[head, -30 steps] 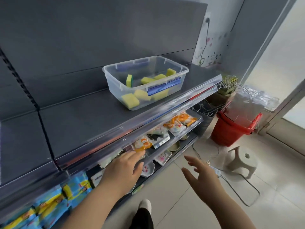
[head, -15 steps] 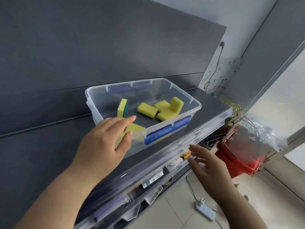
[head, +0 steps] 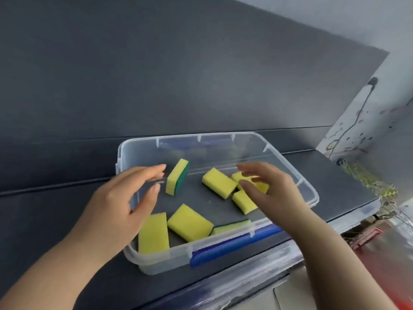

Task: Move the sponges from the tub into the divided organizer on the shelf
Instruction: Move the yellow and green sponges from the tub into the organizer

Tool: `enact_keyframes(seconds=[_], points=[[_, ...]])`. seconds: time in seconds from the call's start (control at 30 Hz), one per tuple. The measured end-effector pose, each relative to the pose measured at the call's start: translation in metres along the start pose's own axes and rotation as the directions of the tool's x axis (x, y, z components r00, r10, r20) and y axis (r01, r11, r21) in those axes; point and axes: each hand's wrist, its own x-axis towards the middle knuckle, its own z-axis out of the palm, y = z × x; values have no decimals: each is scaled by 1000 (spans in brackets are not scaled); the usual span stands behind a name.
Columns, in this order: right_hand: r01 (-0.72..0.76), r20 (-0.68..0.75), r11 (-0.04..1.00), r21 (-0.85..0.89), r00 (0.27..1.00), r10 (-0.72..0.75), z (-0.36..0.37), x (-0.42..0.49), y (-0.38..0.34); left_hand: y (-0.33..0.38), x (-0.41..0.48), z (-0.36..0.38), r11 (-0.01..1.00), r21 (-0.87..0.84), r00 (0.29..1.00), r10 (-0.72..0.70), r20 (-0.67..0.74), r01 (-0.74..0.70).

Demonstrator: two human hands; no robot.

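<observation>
Both arms are bare; the left forearm (head: pixel 55 271) and right forearm (head: pixel 339 265) show no cloth up to the frame's edge; the left hand (head: pixel 118 204) and right hand (head: pixel 274 193) are bare too, with slender fingers; the left thumbnail (head: pixel 156 188) is short, rounded, faintly glossy.

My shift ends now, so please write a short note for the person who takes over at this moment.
Left hand: open, empty, over the clear tub near the upright sponge.
Right hand: open, empty, over the sponges at the right.
Tub on the dark shelf, seven sponges inside.
Done: no sponge lifted yet. Left: all of them; the divided organizer is out of view.
</observation>
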Motion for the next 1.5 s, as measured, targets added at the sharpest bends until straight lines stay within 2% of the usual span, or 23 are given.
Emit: enact_keyframes(seconds=[0.1,0.2,0.27,0.4,0.47,0.53,0.63,0.7,0.77,0.83,0.9,0.97,1.0,1.07,1.17,1.23,1.3,1.4,1.5], points=[[52,334,982,-180,943,12,12,66,27,4,7,12,997,27,995,-74,-63,76],[246,569,901,-358,822,2,39,117,55,9,10,22,987,69,982,-136,-135,146],[370,692,819,-439,721,46,58,138,73,13,10,28,977,108,971,-165,-175,185],[601,852,651,-464,503,142,85,157,95,24,9,39,946,161,945,-242,-222,280],[677,881,591,-439,453,136,92,160,96,28,11,47,923,196,934,-290,-210,331],[739,892,521,-427,438,110,92,162,94,31,16,55,900,237,926,-329,-184,366],[736,888,541,-407,457,46,79,161,90,33,34,65,866,370,939,-337,-62,335],[695,847,619,-365,524,-88,61,156,89,31,52,72,842,455,936,-349,52,289],[639,761,712,-291,606,-233,40,150,92,20,71,79,762,586,899,-420,124,275],[566,683,792,-229,673,-284,15,143,95,4,93,91,584,779,816,-551,175,227],[477,623,857,-197,735,-266,-10,134,100,-9,114,107,432,887,691,-692,208,166],[407,559,896,-178,791,-248,-31,121,106,-19,128,125,388,909,590,-773,234,149],[392,529,903,-174,811,-250,-39,115,109,-24,132,134,392,907,562,-790,246,153],[377,487,911,-164,835,-258,-49,103,115,-31,136,149,430,883,552,-790,268,188],[337,457,931,-141,856,-241,-56,92,122,-33,141,158,587,778,630,-697,343,226],[300,448,943,-142,869,-209,-58,87,127,-33,144,159,654,738,659,-631,408,169],[277,436,947,-161,881,-184,-59,85,130,-33,147,160,665,744,658,-589,469,65],[244,392,960,-138,903,-174,-61,84,132,-36,151,167,666,745,561,-609,562,-23],[227,355,965,-132,920,-168,-62,84,132,-38,154,180,700,714,455,-638,622,5]])
